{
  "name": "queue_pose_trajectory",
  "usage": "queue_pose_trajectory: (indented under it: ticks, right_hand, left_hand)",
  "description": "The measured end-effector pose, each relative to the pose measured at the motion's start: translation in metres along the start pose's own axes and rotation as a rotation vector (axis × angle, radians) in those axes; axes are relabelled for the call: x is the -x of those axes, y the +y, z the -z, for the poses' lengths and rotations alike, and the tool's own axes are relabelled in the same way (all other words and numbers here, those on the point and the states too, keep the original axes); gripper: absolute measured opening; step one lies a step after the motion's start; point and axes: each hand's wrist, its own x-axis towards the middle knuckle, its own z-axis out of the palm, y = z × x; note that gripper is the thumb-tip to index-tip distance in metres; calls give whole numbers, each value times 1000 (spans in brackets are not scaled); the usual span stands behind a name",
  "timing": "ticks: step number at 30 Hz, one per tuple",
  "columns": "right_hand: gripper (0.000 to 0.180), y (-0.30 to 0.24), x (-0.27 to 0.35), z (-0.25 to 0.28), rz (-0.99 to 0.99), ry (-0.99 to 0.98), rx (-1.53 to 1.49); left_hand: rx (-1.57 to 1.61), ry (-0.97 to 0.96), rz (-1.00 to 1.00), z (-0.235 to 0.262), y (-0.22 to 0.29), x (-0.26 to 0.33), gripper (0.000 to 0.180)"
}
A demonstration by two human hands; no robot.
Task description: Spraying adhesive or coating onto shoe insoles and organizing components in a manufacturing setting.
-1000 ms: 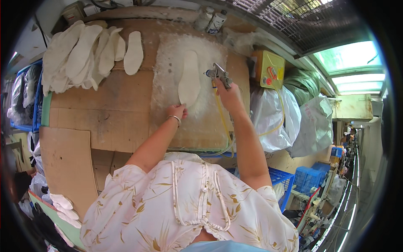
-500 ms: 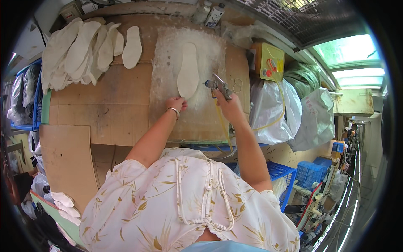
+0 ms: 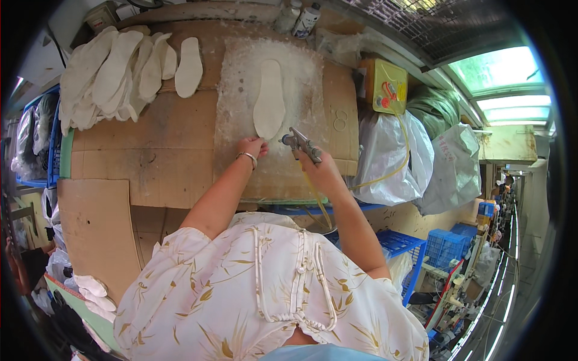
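Note:
A cream shoe insole [image 3: 268,102] lies lengthwise on a whitened, crusty sheet [image 3: 235,114] on the cardboard-covered table. At the insole's near, heel end, my left hand [image 3: 253,147] is closed, fingertips pinched on its edge. My right hand [image 3: 322,169] grips a metal spray gun [image 3: 302,144], just right of the heel and apart from it. A yellowish hose [image 3: 319,195] runs down from the gun. Left of the sheet lies a single insole [image 3: 189,67], beside a heaped pile of insoles [image 3: 114,75].
Two bottles [image 3: 306,21] stand at the far edge. Right of the table are a yellow container [image 3: 389,86] with a hose, a white plastic bag [image 3: 394,159] and blue crates [image 3: 444,248]. A cardboard flap [image 3: 96,228] sits at the left, with white pieces [image 3: 93,287] below it.
My right hand has drawn the spray gun toward me and slightly left, down beside the heel. My left hand and the insole have stayed nearly in place.

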Motion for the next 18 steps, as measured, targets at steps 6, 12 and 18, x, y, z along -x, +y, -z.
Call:
queue_pose_trajectory:
  ticks: [6, 12, 18]
  right_hand:
    - [34, -9, -25, -3, 15, 88, -40]
    - [29, -37, -55, 6, 95, 168, -78]
    - [28, -50, -89, 16, 126, 222, -179]
  left_hand:
    - [-63, -38, -18, 2, -3, -2, 12]
    - [-33, -28, -24, 2, -3, -2, 9]
    - [-53, -37, -3, -7, 12, 9, 11]
